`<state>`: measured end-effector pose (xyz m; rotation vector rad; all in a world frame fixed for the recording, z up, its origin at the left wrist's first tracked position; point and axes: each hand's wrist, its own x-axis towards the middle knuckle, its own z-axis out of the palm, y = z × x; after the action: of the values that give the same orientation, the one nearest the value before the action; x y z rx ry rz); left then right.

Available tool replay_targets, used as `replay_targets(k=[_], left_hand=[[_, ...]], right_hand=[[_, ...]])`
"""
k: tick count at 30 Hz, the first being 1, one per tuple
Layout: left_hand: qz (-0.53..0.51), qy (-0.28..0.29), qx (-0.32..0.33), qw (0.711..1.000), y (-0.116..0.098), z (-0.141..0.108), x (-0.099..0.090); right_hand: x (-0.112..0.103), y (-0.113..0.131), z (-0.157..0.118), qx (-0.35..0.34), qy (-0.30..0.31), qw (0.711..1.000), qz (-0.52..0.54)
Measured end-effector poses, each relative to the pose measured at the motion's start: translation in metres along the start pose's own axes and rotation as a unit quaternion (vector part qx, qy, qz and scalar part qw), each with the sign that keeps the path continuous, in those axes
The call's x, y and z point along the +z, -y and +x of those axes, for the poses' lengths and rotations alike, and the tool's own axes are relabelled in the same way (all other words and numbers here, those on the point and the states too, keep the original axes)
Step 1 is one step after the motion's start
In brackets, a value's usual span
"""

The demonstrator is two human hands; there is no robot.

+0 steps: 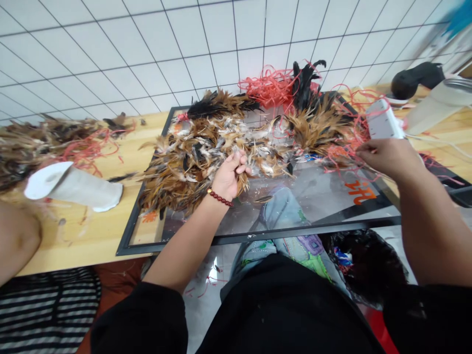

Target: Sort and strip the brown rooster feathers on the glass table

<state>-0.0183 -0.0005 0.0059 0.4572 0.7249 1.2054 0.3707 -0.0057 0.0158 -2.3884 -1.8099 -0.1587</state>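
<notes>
Both hands curl closed, left hand (233, 174) over feathers (184, 184), right hand (385, 156) beside pink strands (346, 147).

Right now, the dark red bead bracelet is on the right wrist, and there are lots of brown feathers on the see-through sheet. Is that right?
Not quite. The head view shows the bracelet on the left wrist, by the left hand. The brown feathers are on the see-through sheet.

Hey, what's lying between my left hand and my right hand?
Between your left hand and right hand lie loose feathers, a small blue-handled tool and tangled red strips, as the head view shows.
</notes>
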Motion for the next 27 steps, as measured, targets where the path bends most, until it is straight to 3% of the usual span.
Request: replay_targets(k=[3, 7, 12, 15, 18, 20, 22, 25, 27], left_hand=[[-0.007, 0.005, 0.001, 1.000, -0.001, 0.000, -0.001], [-0.011, 0.005, 0.003, 1.000, -0.001, 0.001, -0.002], [-0.014, 0.006, 0.001, 1.000, -0.002, -0.001, 0.000], [-0.018, 0.016, -0.003, 1.000, -0.002, -0.001, 0.001], [-0.018, 0.012, -0.002, 1.000, -0.002, -0.001, 0.001], [-0.013, 0.007, 0.007, 1.000, -0.001, -0.001, 0.001], [0.000, 0.011, 0.015, 1.000, -0.001, -0.001, 0.000], [0.041, 0.037, 0.028, 0.998, 0.001, -0.003, 0.001], [0.080, 0.053, 0.056, 0.994, 0.003, -0.005, 0.000]], right_hand=[[0.008, 0.015, 0.013, 0.091, 0.029, 0.994, 0.054], [0.010, 0.023, 0.022, 0.153, 0.065, 0.981, 0.098], [-0.017, 0.018, 0.017, 0.197, -0.010, 0.971, 0.137], [-0.036, 0.016, 0.011, 0.186, -0.036, 0.967, 0.172], [-0.048, 0.019, 0.005, 0.171, -0.108, 0.945, 0.257], [-0.051, 0.031, -0.001, 0.124, -0.133, 0.928, 0.324], [-0.052, 0.054, -0.008, 0.036, -0.135, 0.932, 0.335], [-0.047, 0.105, -0.022, -0.146, -0.107, 0.966, 0.183], [-0.041, 0.142, -0.030, -0.235, -0.120, 0.962, 0.068]])
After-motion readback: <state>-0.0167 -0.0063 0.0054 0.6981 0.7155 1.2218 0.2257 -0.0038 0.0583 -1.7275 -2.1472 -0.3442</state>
